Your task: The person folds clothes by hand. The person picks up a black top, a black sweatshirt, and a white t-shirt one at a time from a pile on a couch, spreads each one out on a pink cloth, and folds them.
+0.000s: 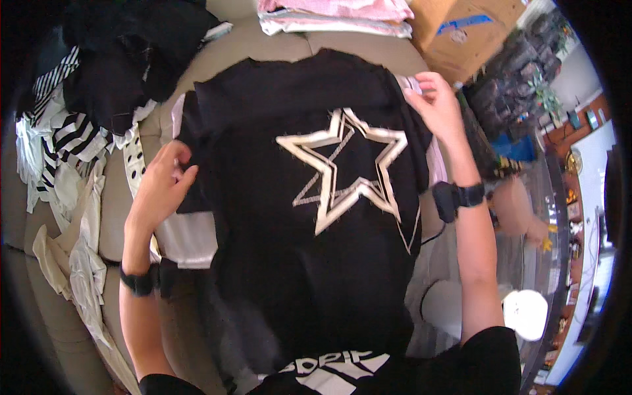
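Note:
A black T-shirt (256, 197) with a white star print lies spread out before me on a beige sofa (291, 47). Pale pinkish fabric (192, 237) shows from beneath it on both sides. At the shirt's left sleeve, my left hand (160, 185) has curled fingers and its thumb apart; whether cloth is caught between them is unclear. Up by the right shoulder, my right hand (437, 106) pinches a bit of pale cloth (411, 84) between thumb and fingers. The lower end of the black shirt merges with my own dark top.
Dark clothes (128, 59) and striped and white garments (74, 143) are heaped at left. A folded pink and white stack (335, 19) sits at the back beside a cardboard box (459, 39). At right stands a glass-topped table (523, 266). A cable (434, 237) hangs near my right wrist.

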A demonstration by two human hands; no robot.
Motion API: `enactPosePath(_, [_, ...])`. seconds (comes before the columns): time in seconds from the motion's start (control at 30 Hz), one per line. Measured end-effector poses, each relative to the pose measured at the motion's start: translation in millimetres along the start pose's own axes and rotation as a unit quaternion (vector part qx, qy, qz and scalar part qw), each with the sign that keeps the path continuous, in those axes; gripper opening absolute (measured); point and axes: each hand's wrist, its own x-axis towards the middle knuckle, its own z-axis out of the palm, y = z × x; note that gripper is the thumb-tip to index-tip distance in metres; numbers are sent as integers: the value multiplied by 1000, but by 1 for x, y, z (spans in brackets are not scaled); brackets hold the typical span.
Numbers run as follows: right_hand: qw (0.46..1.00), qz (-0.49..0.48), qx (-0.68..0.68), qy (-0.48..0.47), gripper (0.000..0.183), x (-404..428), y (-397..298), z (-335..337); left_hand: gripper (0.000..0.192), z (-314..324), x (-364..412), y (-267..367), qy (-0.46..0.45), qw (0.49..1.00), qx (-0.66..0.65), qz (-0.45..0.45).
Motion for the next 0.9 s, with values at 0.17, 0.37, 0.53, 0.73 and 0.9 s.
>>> enactPosePath(0.17, [927,320,126,-149,35,-162,-30,-90,25,13,-131,24,-38,958,-164,-232])
enactPosePath(0.37, [821,493,233,-172,51,-297,-72,-71,53,74,-201,37,31,915,-335,-221])
enactPosePath(0.53, [847,372,373,-72,38,-304,-94,-59,50,77,-187,53,140,836,-510,-147])
enactPosePath(0.73, [823,332,460,20,35,-289,-105,-79,48,69,-186,57,214,769,-586,-138])
enactPosePath(0.9, [922,300,245,-24,32,-289,-101,-92,42,63,-197,42,196,779,-569,-176])
